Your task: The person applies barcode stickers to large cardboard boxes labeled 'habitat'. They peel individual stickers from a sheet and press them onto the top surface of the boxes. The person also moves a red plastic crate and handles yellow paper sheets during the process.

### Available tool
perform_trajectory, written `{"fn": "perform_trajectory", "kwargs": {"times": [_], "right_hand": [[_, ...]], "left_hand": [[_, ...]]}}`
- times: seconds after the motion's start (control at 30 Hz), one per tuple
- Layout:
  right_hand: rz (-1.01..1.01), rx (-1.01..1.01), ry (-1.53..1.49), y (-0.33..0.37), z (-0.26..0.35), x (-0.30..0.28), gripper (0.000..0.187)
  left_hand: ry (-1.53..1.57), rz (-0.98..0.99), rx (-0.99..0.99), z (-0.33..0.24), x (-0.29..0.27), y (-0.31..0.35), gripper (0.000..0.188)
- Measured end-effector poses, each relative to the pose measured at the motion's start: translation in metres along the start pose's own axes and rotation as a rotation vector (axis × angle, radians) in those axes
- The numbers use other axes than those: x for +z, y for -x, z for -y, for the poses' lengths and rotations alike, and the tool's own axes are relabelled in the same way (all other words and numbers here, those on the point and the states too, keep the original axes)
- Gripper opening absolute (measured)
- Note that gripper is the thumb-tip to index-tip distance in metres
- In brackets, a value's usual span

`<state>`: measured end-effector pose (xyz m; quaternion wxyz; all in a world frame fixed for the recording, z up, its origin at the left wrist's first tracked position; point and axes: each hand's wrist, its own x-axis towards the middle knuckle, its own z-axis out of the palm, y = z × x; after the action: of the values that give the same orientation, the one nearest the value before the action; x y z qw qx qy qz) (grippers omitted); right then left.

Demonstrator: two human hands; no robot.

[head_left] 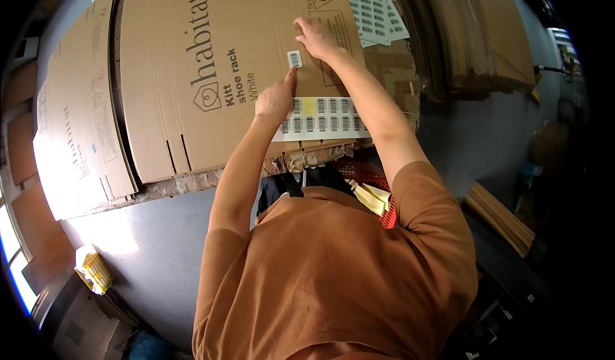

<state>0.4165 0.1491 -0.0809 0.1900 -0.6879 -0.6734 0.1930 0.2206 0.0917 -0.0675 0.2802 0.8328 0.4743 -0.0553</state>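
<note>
A small white barcode label [295,59] sits on a large flat brown cardboard carton [269,14]. My left hand [277,100] reaches its index finger to the label's lower edge. Its other fingers are curled over the left end of a sheet of barcode labels [327,125], which they seem to grip. One spot on that sheet shows a yellow backing. Just above and right of the single label, my right hand [316,38] hovers over or rests on the carton. Its thumb and index finger are bent and apart, with nothing visible between them.
More label sheets [375,7] lie at the carton's far right. Another flat carton [83,110] is on the left, and stacked cardboard [480,26] stands at right. A red crate [388,217] with yellowish paper strips sits below the work surface. A yellow basket [96,273] is lower left.
</note>
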Motion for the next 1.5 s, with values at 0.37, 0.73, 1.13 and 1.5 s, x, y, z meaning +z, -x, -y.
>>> {"fn": "perform_trajectory", "kwargs": {"times": [0.37,0.73,1.13,1.5], "right_hand": [[-0.049,-0.413,0.08,0.156,0.087,0.016,0.009],[-0.185,-0.469,0.211,0.186,0.118,0.028,0.012],[-0.297,0.374,-0.752,0.189,0.117,0.036,0.016],[-0.124,0.674,-0.595,0.155,0.142,0.109,0.023]], "left_hand": [[0.401,-0.316,0.004,0.03,0.027,0.046,0.047],[0.594,-0.384,-0.107,0.041,0.03,0.071,0.038],[-0.065,-0.228,0.099,0.077,0.022,0.133,0.033],[-0.072,-0.345,0.224,0.098,0.044,0.154,0.039]]}}
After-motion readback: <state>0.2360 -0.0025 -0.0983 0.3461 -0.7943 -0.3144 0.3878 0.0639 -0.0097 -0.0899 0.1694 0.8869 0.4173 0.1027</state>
